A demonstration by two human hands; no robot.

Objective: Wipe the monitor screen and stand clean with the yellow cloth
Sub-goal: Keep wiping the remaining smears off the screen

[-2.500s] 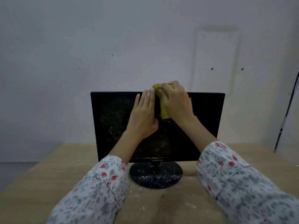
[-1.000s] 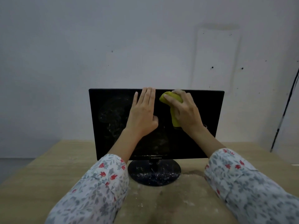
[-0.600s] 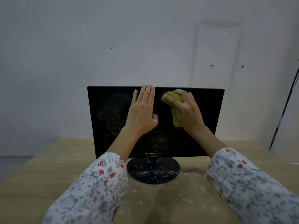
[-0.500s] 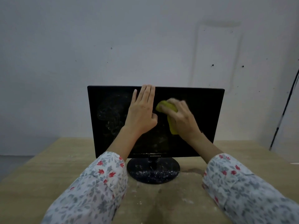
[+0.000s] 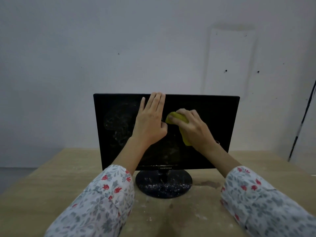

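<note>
Right hand (image 5: 193, 129) is bunched round the yellow cloth (image 5: 177, 120), pressing it on the monitor (image 5: 213, 120) mid-screen. Left hand (image 5: 150, 122) lies flat w/ straight fingers, steadying the panel. Cloth's soft, wads easily; screen prob flexes, so go light. Stand (image 5: 164, 185) is dusty, not done yet.

One head-worn view — close, facing forward and slightly down at the monitor (image 5: 166, 130) on the table (image 5: 42, 182)

My left hand (image 5: 150, 124) lies flat, fingers straight and together, tips pointing up, thumb tucked toward the right. My right hand (image 5: 193, 129) sits just beside it, fingers curled round the cloth (image 5: 177, 118). Both forearms reach forward, floral sleeves (image 5: 102, 199) at mid-forearm.
</note>
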